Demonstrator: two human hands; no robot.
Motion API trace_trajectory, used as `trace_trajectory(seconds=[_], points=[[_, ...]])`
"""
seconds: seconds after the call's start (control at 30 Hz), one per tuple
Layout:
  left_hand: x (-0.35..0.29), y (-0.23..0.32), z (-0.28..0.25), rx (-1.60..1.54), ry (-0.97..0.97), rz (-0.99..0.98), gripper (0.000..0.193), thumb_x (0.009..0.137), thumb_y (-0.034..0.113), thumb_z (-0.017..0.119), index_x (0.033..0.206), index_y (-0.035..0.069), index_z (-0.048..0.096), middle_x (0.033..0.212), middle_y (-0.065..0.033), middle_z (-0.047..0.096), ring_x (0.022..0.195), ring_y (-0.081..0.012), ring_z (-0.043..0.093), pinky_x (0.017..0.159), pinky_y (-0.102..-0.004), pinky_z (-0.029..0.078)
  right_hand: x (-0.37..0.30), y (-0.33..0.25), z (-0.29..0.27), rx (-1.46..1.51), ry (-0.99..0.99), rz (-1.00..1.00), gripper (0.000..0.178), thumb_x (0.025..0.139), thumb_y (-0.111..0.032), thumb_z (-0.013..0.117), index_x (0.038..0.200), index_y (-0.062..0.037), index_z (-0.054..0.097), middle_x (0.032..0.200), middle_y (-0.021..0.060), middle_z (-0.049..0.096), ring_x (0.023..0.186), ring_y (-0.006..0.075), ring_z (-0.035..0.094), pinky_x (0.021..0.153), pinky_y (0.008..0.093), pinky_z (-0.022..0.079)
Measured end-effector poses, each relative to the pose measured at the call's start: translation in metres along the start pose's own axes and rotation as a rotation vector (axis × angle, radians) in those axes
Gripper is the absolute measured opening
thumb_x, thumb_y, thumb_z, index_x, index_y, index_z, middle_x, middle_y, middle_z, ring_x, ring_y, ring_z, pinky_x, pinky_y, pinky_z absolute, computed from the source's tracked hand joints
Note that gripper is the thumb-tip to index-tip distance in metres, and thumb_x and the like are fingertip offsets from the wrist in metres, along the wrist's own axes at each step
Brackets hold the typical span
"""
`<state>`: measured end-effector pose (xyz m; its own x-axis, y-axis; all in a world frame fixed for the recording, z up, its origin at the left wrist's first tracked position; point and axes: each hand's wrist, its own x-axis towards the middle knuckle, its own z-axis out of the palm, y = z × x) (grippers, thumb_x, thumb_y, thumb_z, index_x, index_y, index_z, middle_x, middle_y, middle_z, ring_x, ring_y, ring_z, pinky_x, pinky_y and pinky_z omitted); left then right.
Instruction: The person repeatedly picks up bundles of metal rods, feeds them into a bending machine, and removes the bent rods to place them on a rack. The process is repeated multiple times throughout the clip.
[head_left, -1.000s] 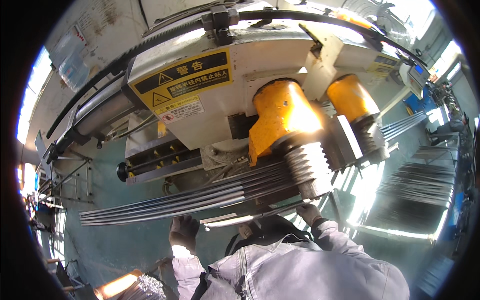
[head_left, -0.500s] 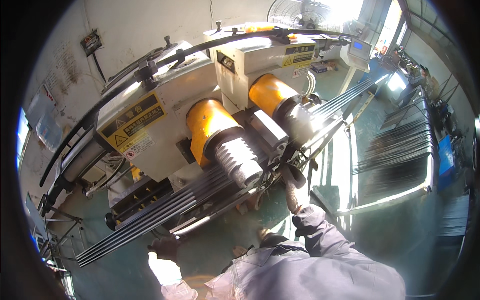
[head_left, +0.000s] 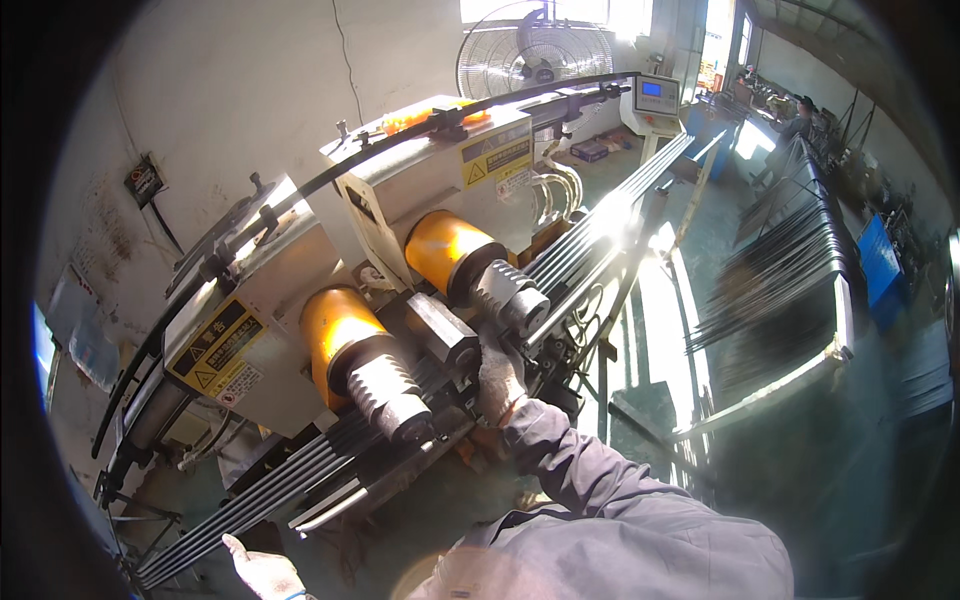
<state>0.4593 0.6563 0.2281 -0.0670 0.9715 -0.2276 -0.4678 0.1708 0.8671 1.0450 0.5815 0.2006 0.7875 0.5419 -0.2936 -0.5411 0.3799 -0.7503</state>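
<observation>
My right hand [head_left: 500, 383], in a worn whitish glove, reaches in between two ribbed metal rollers [head_left: 388, 400] of a large machine. It is beside the angular metal block [head_left: 442, 335]; its fingertips are lost among the dark parts there. My left hand [head_left: 265, 574], also in a pale glove, is low at the left, near the ends of several long thin metal rods [head_left: 250, 505]. One digit stretches up towards the rods, and nothing shows in the hand. Those rods run through the machine, behind the rollers.
Yellow housings [head_left: 342, 335] carry the rollers. A curved dark hose [head_left: 330, 180] spans the machine's top. Behind stand a caged fan [head_left: 535, 60] and a control box [head_left: 655, 95]. At right, a rack holds many thin rods [head_left: 775, 275]; another person [head_left: 800, 120] is far off.
The view has shifted, so the machine sits lower and further left. My right hand has moved up closer to the metal block and rollers. My left hand now shows one raised digit.
</observation>
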Motion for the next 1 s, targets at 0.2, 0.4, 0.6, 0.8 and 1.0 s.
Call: trace_trajectory(seconds=[0.2,0.4,0.6,0.8,1.0], points=[[-0.003,0.089,0.095,0.096,0.176,0.499,0.050,0.114,0.053,0.063,0.140,0.014,0.079,0.135,-0.0017,0.076,0.123,-0.0147,0.069,0.110,-0.0317,0.056,0.002,-0.011,0.000,-0.054,-0.076,-0.010,0.035,0.110,-0.037,0.072,0.127,-0.0065,0.074,0.096,0.0023,0.073,0.076,0.0141,0.069,0.067,0.0340,0.054],[-0.032,0.124,0.232,0.213,0.012,0.615,0.046,0.116,0.032,0.064,0.150,0.001,0.066,0.141,-0.0164,0.073,0.125,-0.0281,0.071,0.112,-0.0429,0.057,0.011,-0.028,0.007,-0.033,-0.198,-0.053,0.029,0.102,-0.025,0.077,0.126,-0.0074,0.075,0.101,0.0045,0.076,0.076,0.0169,0.074,0.060,0.0336,0.054],[-0.051,0.123,0.328,0.163,-0.085,0.595,0.038,0.113,0.012,0.062,0.150,0.004,0.059,0.128,-0.0205,0.074,0.106,-0.0293,0.074,0.096,-0.0443,0.064,0.028,-0.025,-0.002,-0.273,-0.255,-0.337,0.035,0.108,-0.023,0.072,0.136,-0.0028,0.074,0.122,0.0097,0.077,0.099,0.0180,0.078,0.070,0.0371,0.062],[-0.077,0.132,0.393,0.387,-0.362,0.620,0.042,0.108,0.003,0.062,0.149,0.002,0.055,0.111,-0.0150,0.077,0.101,-0.0233,0.075,0.097,-0.0378,0.063,0.047,-0.011,-0.021,-0.358,-0.349,-0.308,0.034,0.112,-0.022,0.066,0.139,-0.0032,0.073,0.128,0.0078,0.076,0.112,0.0180,0.076,0.088,0.0363,0.065],[-0.087,0.133,0.449,1.021,-0.434,0.801,0.026,0.113,0.019,0.065,0.133,0.003,0.071,0.108,-0.0084,0.077,0.100,-0.0172,0.075,0.091,-0.0320,0.060,0.048,-0.013,-0.024,-0.660,-0.329,-0.517,0.035,0.108,-0.013,0.065,0.142,-0.0050,0.072,0.135,0.0131,0.076,0.128,0.0252,0.072,0.106,0.0388,0.060]])
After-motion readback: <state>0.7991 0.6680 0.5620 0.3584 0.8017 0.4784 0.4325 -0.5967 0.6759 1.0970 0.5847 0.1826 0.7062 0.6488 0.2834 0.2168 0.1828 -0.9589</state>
